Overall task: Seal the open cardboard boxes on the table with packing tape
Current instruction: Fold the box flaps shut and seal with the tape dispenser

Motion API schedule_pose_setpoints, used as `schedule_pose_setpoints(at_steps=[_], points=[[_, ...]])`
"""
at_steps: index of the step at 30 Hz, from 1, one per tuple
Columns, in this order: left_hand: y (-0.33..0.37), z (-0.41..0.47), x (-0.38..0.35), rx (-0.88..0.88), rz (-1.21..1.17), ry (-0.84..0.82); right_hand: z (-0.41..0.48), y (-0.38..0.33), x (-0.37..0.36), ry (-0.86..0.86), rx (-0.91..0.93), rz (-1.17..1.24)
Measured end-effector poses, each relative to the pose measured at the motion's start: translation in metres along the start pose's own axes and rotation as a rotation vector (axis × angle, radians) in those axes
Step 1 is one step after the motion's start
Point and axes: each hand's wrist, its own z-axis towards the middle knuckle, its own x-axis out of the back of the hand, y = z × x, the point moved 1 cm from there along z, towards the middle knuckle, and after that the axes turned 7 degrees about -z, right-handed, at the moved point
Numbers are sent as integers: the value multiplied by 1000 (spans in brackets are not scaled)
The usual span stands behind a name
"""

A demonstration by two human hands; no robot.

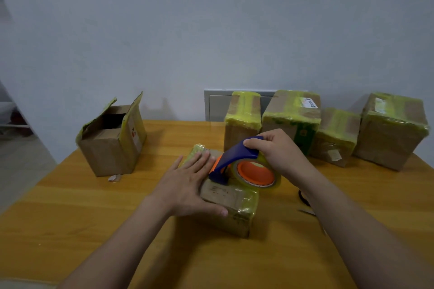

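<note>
Cardboard box, small and partly wrapped in yellowish film, at the centre of the table, under both hands. Left hand lies flat on the lid, fingers straight and together, thumb against the near side: it presses and does not grip. Right hand is curled round the blue handle of the dispenser, whose nose touches the lid just beside the left fingertips; the roll, on an orange hub, rides above the box's right part.

The step appears to be laying a strip across the lid. To do it well, the flat palm should probably keep bearing down, since so small a box is likely to skid or lift under the tape's pull. The nose is best kept low on the card, drawn straight with the tape taut, and carried over the edge before cutting.

An open box stands at rear left, flaps up; sealed boxes line the rear right.
</note>
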Motion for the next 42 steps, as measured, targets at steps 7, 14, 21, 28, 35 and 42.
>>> schedule_pose_setpoints(at_steps=[7, 14, 21, 28, 35, 42], points=[[-13, 9, 1, -29, 4, 16, 3, 2, 4, -2, -30, -6], [-16, 8, 1, -37, 11, 20, -4, 5, 27, -66, -55, 2], [-11, 7, 4, -37, 52, 11, -13, 12, 39, -141, -100, 16], [34, 2, -8, -87, -12, 78, -10, 10, 36, -121, -122, 29], [31, 7, -12, -57, -25, 67, -14, 13, 37, -109, -139, 38], [30, 6, -11, -56, -27, 55, -18, 12, 50, -98, -135, 1]])
